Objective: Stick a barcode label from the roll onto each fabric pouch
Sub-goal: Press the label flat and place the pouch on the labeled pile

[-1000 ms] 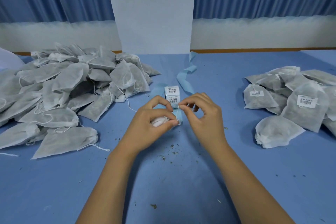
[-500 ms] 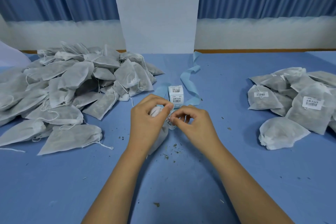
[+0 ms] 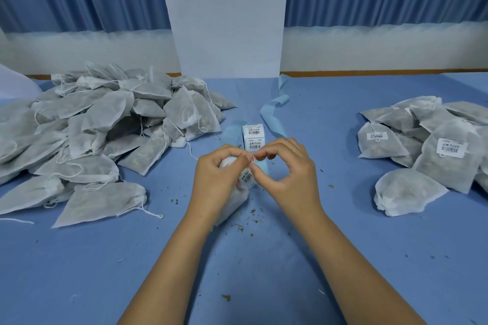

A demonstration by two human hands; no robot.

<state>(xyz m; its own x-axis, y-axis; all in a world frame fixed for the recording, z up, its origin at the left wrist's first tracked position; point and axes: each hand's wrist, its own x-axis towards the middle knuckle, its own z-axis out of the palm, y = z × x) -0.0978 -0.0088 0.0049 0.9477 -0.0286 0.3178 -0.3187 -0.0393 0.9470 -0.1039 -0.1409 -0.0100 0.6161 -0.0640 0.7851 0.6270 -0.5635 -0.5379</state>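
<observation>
So both hands meet mid-desk, right in front of the roll of white barcode labels [image 3: 253, 137], which stands upright on the blue desk [image 3: 343, 245] with its light blue backing strip [image 3: 272, 116] trailing off toward the back wall. The left hand [image 3: 219, 177] has its fingers curled round a white fabric pouch [image 3: 232, 200], held just above the desk. The right hand [image 3: 287, 174] has thumb and forefinger pinched tight on the top edge of a small white barcode label [image 3: 247, 177] that sits against the pouch; the other fingers are loosely bent. A big heap of plain grey-white pouches [image 3: 92, 140] lies on the left and a smaller pile of labelled pouches [image 3: 427, 145] on the right, both well apart from the hands. Dark crumbs [image 3: 250, 216] are scattered under the wrists.
</observation>
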